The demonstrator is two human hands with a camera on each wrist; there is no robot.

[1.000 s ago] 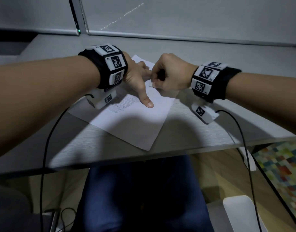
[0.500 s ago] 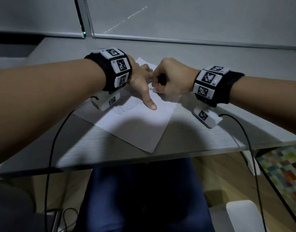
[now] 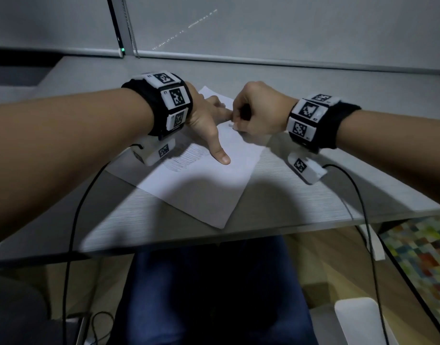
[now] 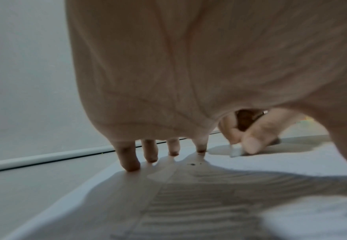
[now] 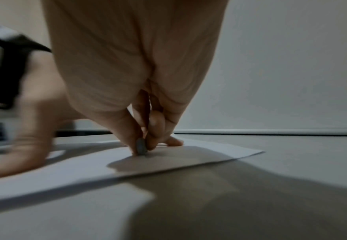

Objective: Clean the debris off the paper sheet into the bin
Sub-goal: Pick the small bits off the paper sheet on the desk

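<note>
A white paper sheet (image 3: pixel 209 190) lies at an angle on the grey desk (image 3: pixel 301 195), with a patch of pencil shading (image 3: pixel 186 158) on it. My left hand (image 3: pixel 209 118) presses the sheet flat with straight, spread fingers (image 4: pixel 128 162) and its thumb stretched toward me. A few dark specks of debris (image 4: pixel 192 164) lie on the paper by the left fingertips. My right hand (image 3: pixel 238 120) is curled and pinches a small pale eraser-like piece (image 5: pixel 141 147) with its tip down on the sheet (image 5: pixel 86 165), just right of the left index finger.
Black cables (image 3: pixel 72 232) hang from both wrist cameras over the desk's near edge. A white rounded container (image 3: pixel 358 319) stands on the floor at lower right, beside a colourful rug (image 3: pixel 423 260). My legs are under the desk. A window blind closes the far side.
Both hands keep their places on the sheet. Only the head view has shifted slightly.
</note>
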